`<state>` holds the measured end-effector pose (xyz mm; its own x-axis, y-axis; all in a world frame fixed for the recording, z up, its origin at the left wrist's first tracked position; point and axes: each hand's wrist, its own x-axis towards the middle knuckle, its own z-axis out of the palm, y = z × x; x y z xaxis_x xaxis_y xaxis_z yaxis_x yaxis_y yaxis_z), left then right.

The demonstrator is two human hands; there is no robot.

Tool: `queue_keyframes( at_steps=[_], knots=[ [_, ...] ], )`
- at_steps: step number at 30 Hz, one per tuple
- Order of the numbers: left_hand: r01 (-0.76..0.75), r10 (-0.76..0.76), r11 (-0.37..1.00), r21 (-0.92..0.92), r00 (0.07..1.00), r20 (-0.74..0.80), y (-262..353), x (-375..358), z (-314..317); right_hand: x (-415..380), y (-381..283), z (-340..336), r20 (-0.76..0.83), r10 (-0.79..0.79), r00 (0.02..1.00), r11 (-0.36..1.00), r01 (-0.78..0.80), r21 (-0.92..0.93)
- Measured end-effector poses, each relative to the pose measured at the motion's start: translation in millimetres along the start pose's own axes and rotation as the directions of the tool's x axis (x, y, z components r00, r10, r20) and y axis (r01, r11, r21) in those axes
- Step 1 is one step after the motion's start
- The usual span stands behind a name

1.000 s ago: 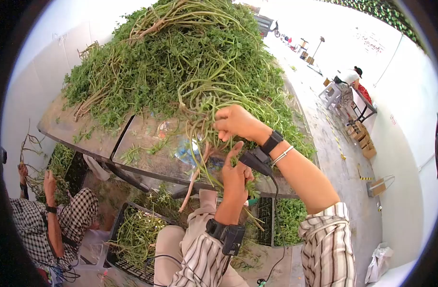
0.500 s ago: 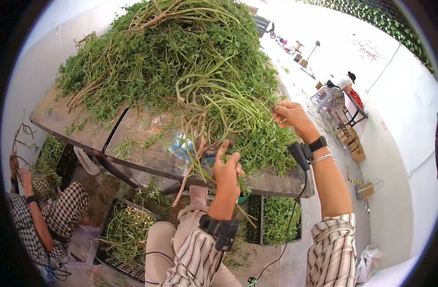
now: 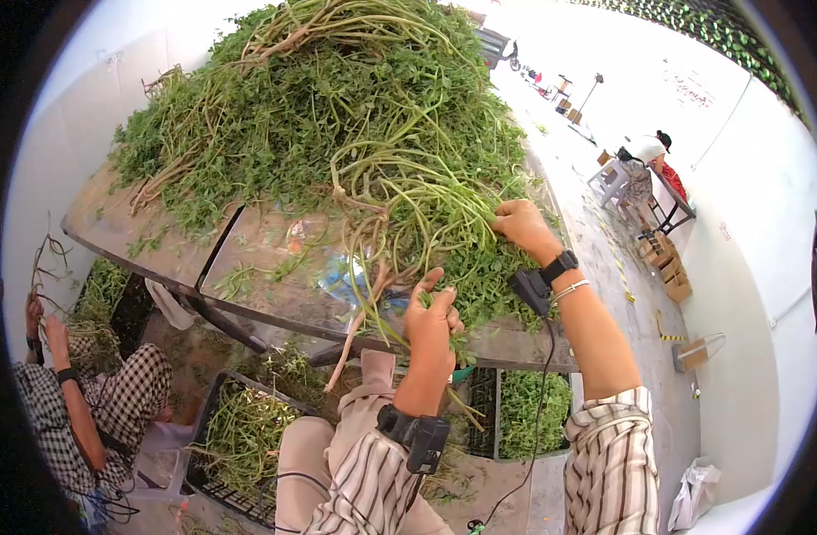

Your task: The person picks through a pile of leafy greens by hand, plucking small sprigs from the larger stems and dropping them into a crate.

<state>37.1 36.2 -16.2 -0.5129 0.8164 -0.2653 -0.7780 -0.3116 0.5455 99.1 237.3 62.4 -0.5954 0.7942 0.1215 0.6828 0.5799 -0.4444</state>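
Note:
A large heap of leafy green plants (image 3: pixel 337 116) with long stems covers much of the table (image 3: pixel 257 259). My left hand (image 3: pixel 431 321) is at the table's front edge, its fingers curled around green stems that hang down over the edge. Beside it, a thick pale root (image 3: pixel 350 343) sticks out past the edge. My right hand (image 3: pixel 524 227) pinches at the stems on the right side of the heap, its fingertips against them.
Below the table are a black crate of stems (image 3: pixel 243 428) and a crate of green leaves (image 3: pixel 533 415). A co-worker in checked clothes (image 3: pixel 114 401) sits at the left, holding stems. Another person (image 3: pixel 644 152) bends over a small table at the right, near cardboard boxes (image 3: pixel 667 259).
My right hand has moved left and slightly down, onto the stems of the heap. My left hand has shifted slightly, still at the front edge.

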Motion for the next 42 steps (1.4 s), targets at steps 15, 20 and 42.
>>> queue_keyframes(
  at_steps=[15, 20, 42],
  knots=[
    [0.006, -0.006, 0.999, -0.038, 1.000, 0.016, -1, 0, -2, -46, -6, -5, 0.075, -0.106, 0.992, 0.955, 0.080, 0.285],
    [-0.007, 0.007, 1.000, -0.017, 0.999, 0.036, -3, 1, -3, -49, -25, 6, 0.144, -0.022, 0.989, 0.968, 0.057, -0.243],
    [-0.068, 0.013, 0.937, 0.342, 0.987, 0.161, 4, -7, 5, -86, -26, -5, 0.316, 0.115, 0.942, 0.761, -0.288, 0.581]
  ],
)
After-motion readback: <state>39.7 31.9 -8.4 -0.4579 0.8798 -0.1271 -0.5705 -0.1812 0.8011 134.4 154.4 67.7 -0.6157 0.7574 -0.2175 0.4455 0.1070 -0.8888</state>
